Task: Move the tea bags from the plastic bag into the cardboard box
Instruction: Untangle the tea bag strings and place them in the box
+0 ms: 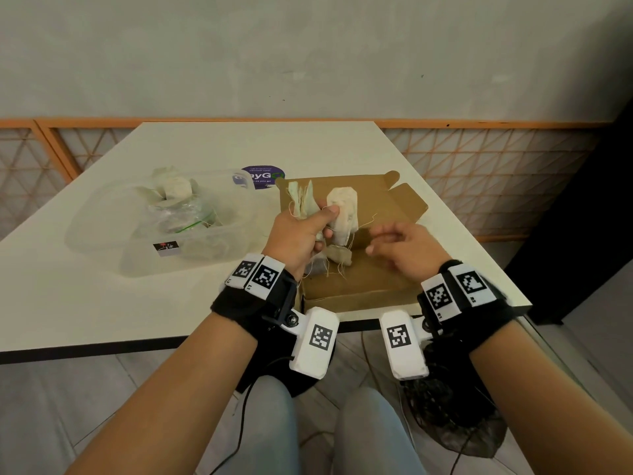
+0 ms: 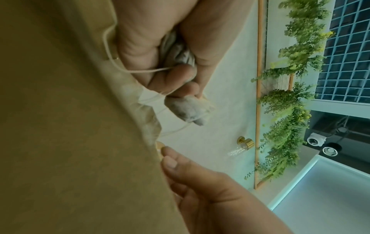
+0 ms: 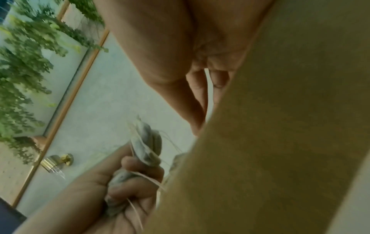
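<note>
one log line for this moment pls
left hand: grips tea bags over cardboard box | right hand: empty, beside bags | plastic bag: in clear container

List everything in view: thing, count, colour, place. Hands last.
tea bags: a bunch, exact count unclear, off-white, gripped in left hand over the box, strings dangling
cardboard box: one, brown, open, near-right part of the table
plastic container: one, clear, left part of the table
plastic bag: one, clear, crumpled in the container, more tea bags with it
sticker: one, purple with green, on the table behind the box
table: one, white
left hand: grips the tea bags
right hand: over the box, fingers loosely curled, nothing plainly held
</note>
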`<state>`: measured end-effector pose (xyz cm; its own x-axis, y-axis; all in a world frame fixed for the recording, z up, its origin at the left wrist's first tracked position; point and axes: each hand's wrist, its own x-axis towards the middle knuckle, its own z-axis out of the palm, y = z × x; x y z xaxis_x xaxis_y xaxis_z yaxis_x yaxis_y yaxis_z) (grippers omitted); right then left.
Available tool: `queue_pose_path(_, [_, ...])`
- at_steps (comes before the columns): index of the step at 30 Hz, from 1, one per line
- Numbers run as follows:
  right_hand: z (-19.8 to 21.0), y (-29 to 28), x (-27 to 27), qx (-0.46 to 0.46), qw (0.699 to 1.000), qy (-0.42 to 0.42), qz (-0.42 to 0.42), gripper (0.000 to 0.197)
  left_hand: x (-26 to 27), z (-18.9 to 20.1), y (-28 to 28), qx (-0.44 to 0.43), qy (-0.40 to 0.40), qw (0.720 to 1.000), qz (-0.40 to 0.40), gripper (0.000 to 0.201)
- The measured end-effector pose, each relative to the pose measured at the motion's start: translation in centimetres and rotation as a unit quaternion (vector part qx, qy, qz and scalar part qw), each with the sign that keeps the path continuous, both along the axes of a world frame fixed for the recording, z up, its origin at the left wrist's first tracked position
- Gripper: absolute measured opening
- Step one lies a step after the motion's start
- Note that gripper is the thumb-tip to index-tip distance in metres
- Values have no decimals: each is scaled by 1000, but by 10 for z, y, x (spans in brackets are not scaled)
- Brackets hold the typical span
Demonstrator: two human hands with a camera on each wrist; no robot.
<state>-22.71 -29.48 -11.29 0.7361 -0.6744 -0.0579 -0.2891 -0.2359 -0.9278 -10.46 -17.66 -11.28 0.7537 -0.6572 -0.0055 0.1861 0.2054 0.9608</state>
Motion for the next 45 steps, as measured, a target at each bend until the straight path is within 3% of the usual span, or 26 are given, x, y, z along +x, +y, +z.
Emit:
queue_pose_path(6, [-1, 13, 12, -151, 979, 113, 82, 45, 0, 1, 1, -2, 3, 1000, -9, 7])
queue_pose_path(9, [-8, 17, 17, -200, 968, 127, 77, 24, -1, 2, 2, 5, 4, 1000, -14, 5])
queue_pose_path(11, [-11, 13, 15, -168, 980, 92, 51, 10, -2, 3, 3, 0, 15, 1000, -12, 9])
queue_pose_path(14, [-8, 4, 9, -30, 999, 9, -15, 8, 1, 4, 4, -7, 39, 999, -8, 9])
queue_pose_path(18, [-9, -9, 7, 87, 989, -43, -109, 12, -1, 5, 6, -30, 69, 997, -25, 8])
queue_pose_path(26, [-8, -16, 6, 188, 960, -104, -177, 15, 9, 17, 19, -128, 144, 980, -46, 10])
queue_pose_path(31, [-10, -19, 7, 170, 961, -93, -199, 17, 25, 36, 31, -199, 150, 965, -76, 13])
queue_pose_path(39, [-3, -10, 5, 115, 971, -131, -163, 15, 0, 33, 21, -72, 58, 994, -58, 7])
queue_pose_path(45, [12, 8, 5, 87, 974, -179, -105, 12, -25, 18, -1, 33, -1, 997, -63, 8])
